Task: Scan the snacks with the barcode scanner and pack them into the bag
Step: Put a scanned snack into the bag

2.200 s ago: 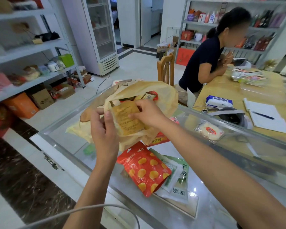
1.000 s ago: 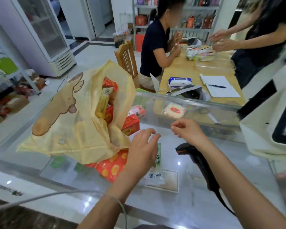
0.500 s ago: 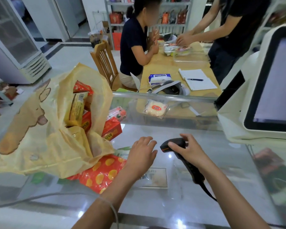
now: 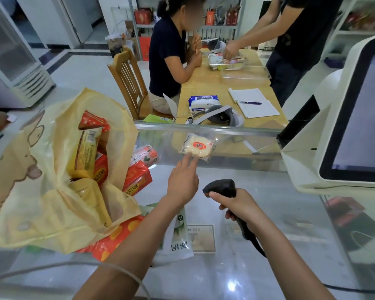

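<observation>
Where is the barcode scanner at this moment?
In the head view the barcode scanner sits right of centre, gripped in the right hand over the glass counter, between the left hand and the white checkout screen.

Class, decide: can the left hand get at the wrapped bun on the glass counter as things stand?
Probably yes: the left hand, fingers straight, is right at the wrapped bun, with nothing between.

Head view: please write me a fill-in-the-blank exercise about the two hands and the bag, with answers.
1. The right hand grips the ____.
2. The left hand reaches to a pale snack with a ____ label.
3. The ____ bag lies left of both hands.
Answers: scanner; red; yellow.
</observation>
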